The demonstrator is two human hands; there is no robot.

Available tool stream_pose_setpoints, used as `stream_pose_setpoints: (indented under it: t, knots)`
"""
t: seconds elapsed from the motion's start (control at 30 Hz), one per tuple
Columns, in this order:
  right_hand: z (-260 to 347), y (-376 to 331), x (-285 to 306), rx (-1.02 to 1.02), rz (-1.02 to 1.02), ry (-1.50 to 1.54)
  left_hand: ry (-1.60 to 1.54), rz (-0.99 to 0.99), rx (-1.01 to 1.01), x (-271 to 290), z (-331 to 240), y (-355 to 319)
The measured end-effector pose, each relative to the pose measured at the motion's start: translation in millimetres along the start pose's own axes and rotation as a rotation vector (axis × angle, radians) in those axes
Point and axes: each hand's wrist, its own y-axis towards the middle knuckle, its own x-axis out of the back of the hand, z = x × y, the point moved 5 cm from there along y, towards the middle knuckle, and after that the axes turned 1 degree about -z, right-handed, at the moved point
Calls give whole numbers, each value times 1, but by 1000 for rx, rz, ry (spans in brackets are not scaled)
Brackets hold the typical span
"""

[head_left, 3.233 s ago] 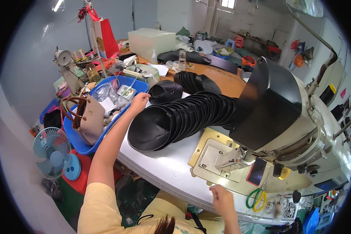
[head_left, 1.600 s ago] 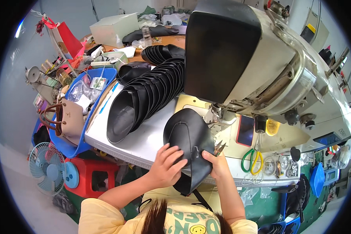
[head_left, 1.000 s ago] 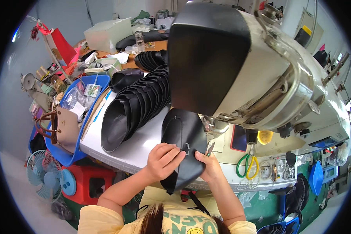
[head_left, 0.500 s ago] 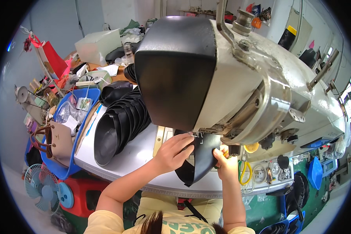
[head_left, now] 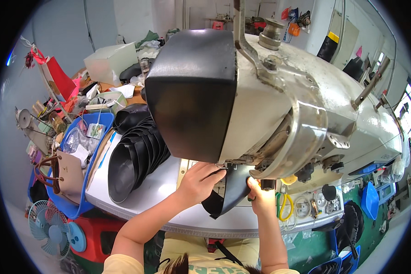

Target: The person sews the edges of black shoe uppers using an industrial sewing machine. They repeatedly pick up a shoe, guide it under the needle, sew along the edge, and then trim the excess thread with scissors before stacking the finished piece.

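Cluttered workshop, white worktable (head_left: 164, 192). Left hand (head_left: 201, 179) and right hand (head_left: 259, 197) both grip curved black leather piece (head_left: 230, 194) under grey sewing machine (head_left: 278, 109) (needle hidden); stack of black pieces (head_left: 134, 160) looks unsewn.

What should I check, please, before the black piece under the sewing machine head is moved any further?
1. Left hand rests on the black piece: ok.
2. Right hand holds the piece's right edge: ok.
3. Piece sits under the sewing machine head: ok, its upper end is tucked beneath.
4. Fingertips clear of the needle: cannot tell, the head hides the needle area.
5. Stack of black pieces lies apart from the hands, to the left on the table: ok.
6. Scissors with yellow-green handles lie near the right hand, just to its right: not ok if the piece swings that way.
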Motion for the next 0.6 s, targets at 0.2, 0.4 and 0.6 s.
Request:
stream_pose_setpoints:
  t: [0.2,0.4,0.6]
  knots:
    - [-8,5,9,-8,39,48,-13,-13,-2,2,-2,3]
    - [-1,3,1,3,18,-38,-12,-27,18,2,0,-1]
    - [-4,5,8,-3,8,9,-36,-43,62,0,0,1]
